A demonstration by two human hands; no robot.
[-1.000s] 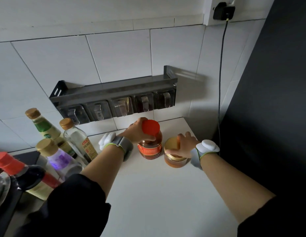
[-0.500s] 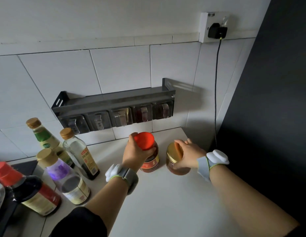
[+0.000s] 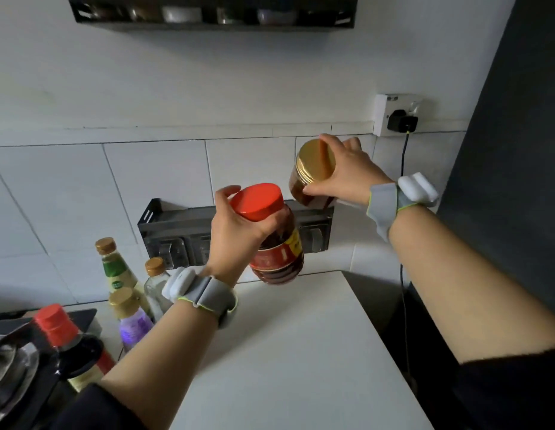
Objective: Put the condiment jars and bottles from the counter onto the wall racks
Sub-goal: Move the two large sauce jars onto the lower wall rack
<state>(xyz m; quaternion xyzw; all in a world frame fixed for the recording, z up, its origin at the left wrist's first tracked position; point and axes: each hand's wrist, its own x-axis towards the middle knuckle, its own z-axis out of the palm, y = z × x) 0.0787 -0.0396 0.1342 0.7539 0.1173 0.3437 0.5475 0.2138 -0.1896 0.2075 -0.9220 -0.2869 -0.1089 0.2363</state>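
Note:
My left hand (image 3: 235, 234) grips a red-lidded jar (image 3: 274, 240) of dark red sauce, held in the air in front of the lower wall rack (image 3: 176, 223). My right hand (image 3: 344, 173) holds a gold-lidded jar (image 3: 313, 175) higher up, tilted, just above the rack's right end. A second dark rack (image 3: 214, 24) hangs on the wall at the top of the view, with several containers in it. Several bottles stay on the counter at the left: a green-labelled one (image 3: 116, 271), a clear one (image 3: 156, 283), a purple-labelled one (image 3: 131, 321) and a dark red-capped one (image 3: 71, 346).
The white counter (image 3: 288, 352) ends at a dark wall on the right. A wall socket with a black plug (image 3: 402, 121) and hanging cable sits right of the gold-lidded jar. A black stove and pan fill the lower left corner.
Both jars have left the counter and risen; the gold-lidded one is now above the lower rack. The view has tilted up, bringing the upper rack into sight.

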